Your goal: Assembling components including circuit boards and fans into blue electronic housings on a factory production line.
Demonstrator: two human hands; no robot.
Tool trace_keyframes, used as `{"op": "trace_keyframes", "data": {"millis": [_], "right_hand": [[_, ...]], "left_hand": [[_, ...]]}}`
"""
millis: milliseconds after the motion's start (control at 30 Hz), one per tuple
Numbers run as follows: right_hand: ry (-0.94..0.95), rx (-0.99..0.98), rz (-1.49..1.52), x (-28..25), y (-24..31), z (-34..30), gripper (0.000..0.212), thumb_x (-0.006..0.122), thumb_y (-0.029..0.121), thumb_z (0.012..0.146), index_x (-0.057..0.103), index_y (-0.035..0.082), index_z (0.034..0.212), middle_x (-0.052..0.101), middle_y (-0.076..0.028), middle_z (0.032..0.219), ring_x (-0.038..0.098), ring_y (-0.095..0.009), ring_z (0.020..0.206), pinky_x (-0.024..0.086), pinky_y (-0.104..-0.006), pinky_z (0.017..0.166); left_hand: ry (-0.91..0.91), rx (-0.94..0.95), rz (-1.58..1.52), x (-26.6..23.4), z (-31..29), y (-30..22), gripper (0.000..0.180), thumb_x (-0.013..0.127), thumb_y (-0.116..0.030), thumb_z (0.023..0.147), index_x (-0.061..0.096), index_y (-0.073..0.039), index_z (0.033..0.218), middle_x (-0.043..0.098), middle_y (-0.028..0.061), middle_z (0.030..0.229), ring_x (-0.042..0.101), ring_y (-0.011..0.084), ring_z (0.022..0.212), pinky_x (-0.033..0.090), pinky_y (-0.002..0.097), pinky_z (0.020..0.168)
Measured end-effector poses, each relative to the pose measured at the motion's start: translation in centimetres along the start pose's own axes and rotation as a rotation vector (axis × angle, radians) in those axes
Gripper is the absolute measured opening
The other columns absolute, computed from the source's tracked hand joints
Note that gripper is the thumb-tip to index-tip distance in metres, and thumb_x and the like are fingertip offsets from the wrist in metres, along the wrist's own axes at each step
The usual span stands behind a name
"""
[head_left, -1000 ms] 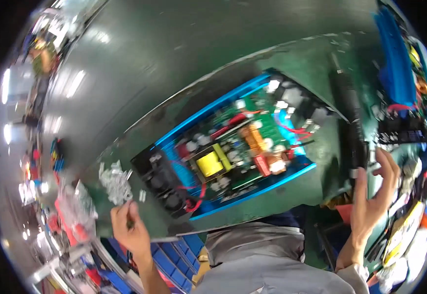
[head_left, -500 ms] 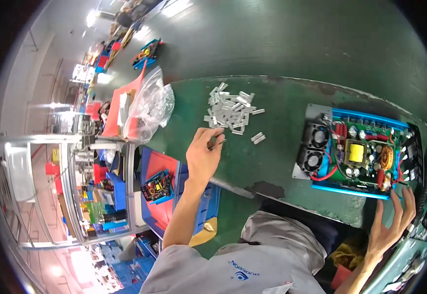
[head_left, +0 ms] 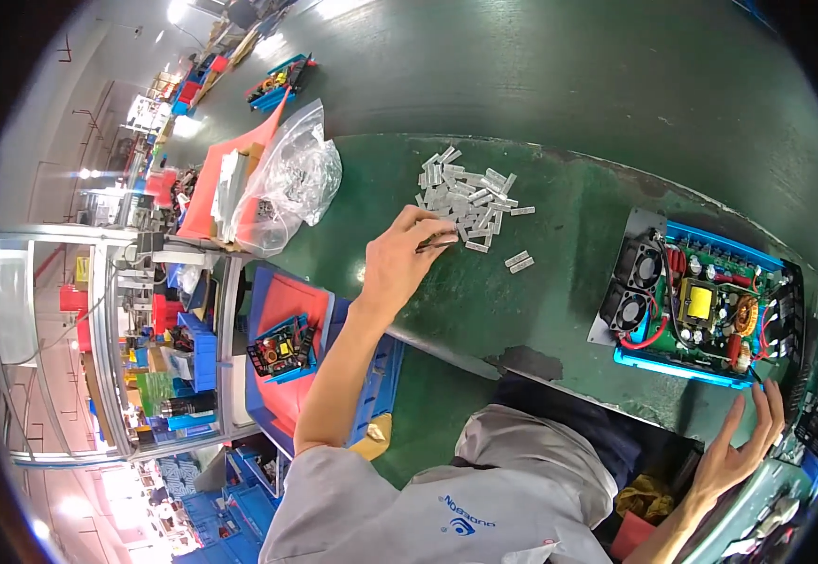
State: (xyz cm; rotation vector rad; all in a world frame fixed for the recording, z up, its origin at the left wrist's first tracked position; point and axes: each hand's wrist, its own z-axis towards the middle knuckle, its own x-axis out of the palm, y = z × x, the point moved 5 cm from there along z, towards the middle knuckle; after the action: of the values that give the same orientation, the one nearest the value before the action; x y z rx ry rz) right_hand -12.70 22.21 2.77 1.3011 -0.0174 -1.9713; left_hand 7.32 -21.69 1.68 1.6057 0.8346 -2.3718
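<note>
My left hand (head_left: 404, 258) is at the near left edge of a loose pile of small clear or silvery strip-like pieces (head_left: 475, 199). Its thumb and fingers are pinched together, with a thin dark edge between them that I cannot make out. Two similar pieces (head_left: 519, 261) lie side by side, apart from the pile. At the right stands an opened electronics unit (head_left: 700, 303) with a blue housing, two black fans, a yellow-wrapped transformer and a copper coil. Just below its near right corner is my right hand (head_left: 742, 437), fingers spread and holding nothing.
A clear plastic bag (head_left: 301, 179) lies left of the pile, against a red-orange sheet (head_left: 216, 193). Below it, a blue bin (head_left: 263, 376) holds another circuit unit (head_left: 284, 350). A metal-framed rack (head_left: 99, 348) stands at far left. The green bench's front edge (head_left: 446, 355) runs before me.
The whole view has shifted with my head. My left fingers have come closer to the pile. My right hand has drawn back slightly from the unit's corner.
</note>
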Motion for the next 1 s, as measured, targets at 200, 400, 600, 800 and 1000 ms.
{"op": "trace_keyframes", "data": {"millis": [200,400,600,800,1000], "right_hand": [[-0.032,-0.002,0.063,0.1,1.6,0.3,0.022,0.064,0.001,0.095,0.065,-0.001,0.117,0.063,-0.016,0.127,0.059,-0.03,0.119,0.042,-0.0418,0.106],[-0.039,-0.003,0.056,-0.6,2.5,0.3,0.021,0.063,-0.001,0.095,0.065,-0.001,0.116,0.064,-0.017,0.126,0.06,-0.03,0.119,0.043,-0.0408,0.106],[-0.03,0.008,0.137,-0.3,4.3,0.6,0.026,0.068,-0.005,0.084,0.065,0.001,0.109,0.065,-0.017,0.117,0.06,-0.033,0.114,0.044,-0.0418,0.102],[0.243,0.018,0.62,2.2,8.7,-0.4,0.034,0.079,0.0,0.078,0.067,0.003,0.109,0.069,-0.014,0.107,0.067,-0.03,0.099,0.053,-0.0394,0.088],[0.416,0.05,0.982,2.7,11.6,0.6,0.029,0.077,0.0,0.085,0.072,0.002,0.114,0.069,-0.013,0.098,0.068,-0.023,0.091,0.054,-0.0335,0.079]], "left_hand": [[-0.071,0.197,0.054,0.7,0.0,0.6,0.023,0.078,-0.005,0.082,0.073,-0.013,0.104,0.066,0.0041,0.098,0.068,0.0237,0.075,0.055,0.033,0.063],[0.04,0.24,-0.048,0.6,1.6,0.4,0.026,0.077,-0.007,0.083,0.071,-0.014,0.108,0.067,0.0036,0.102,0.069,0.0242,0.078,0.056,0.0345,0.065],[0.159,0.293,0.111,1.9,1.8,1.5,0.014,0.068,-0.02,0.093,0.066,-0.017,0.107,0.065,0.0054,0.11,0.067,0.0353,0.085,0.056,0.0408,0.064],[0.163,-0.086,-0.401,0.4,-1.8,-5.8,0.013,0.063,-0.007,0.096,0.064,-0.005,0.109,0.068,0.0072,0.086,0.064,0.012,0.073,0.05,0.0269,0.063],[0.3,0.3,-0.91,2.9,-3.5,-19.3,0.047,0.072,0.004,0.089,0.055,-0.003,0.132,0.072,0.0106,0.089,0.066,0.0123,0.07,0.049,0.0223,0.059]]}}
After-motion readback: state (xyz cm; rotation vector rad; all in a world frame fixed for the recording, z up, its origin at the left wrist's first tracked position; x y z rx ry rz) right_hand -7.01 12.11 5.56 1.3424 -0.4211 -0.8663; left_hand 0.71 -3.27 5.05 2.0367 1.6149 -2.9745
